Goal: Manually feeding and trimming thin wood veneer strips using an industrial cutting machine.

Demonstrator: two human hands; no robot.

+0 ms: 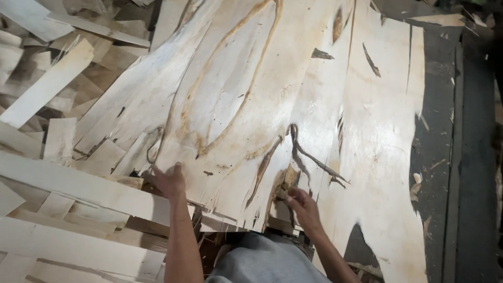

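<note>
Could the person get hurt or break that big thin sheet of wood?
Possibly. The large pale thin wood veneer sheet is already split and ragged near the right hand, so it might tear further. Its splintery near edge by the left hand could prick bare fingers. Loose pale wood strips piled alongside might slide underfoot.

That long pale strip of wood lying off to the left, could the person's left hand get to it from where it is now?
Probably yes. The left hand rests on the near edge of the big veneer sheet, and the long strip lies just beside it with nothing on top, so the way looks free.
</note>
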